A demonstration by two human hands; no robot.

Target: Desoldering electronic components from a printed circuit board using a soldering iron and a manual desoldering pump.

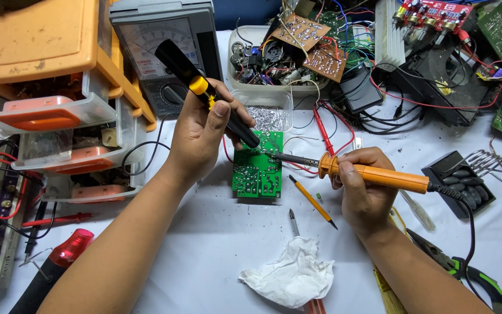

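A green circuit board [257,171] lies solder side up on the white table. My left hand [204,131] grips a black desoldering pump [204,87] with a yellow button, thumb near the button, its nozzle pointing down at the board's top edge. My right hand [361,192] holds an orange-handled soldering iron [373,174]. The iron's metal tip reaches left onto the upper right part of the board, close to the pump's nozzle.
An orange drawer organiser [59,104] and an analogue multimeter [164,52] stand at the back left. A tub of circuit boards and wires [297,52] sits behind. A crumpled tissue [291,276], a small screwdriver [312,200], pliers [460,267] and an iron stand [460,183] lie nearby.
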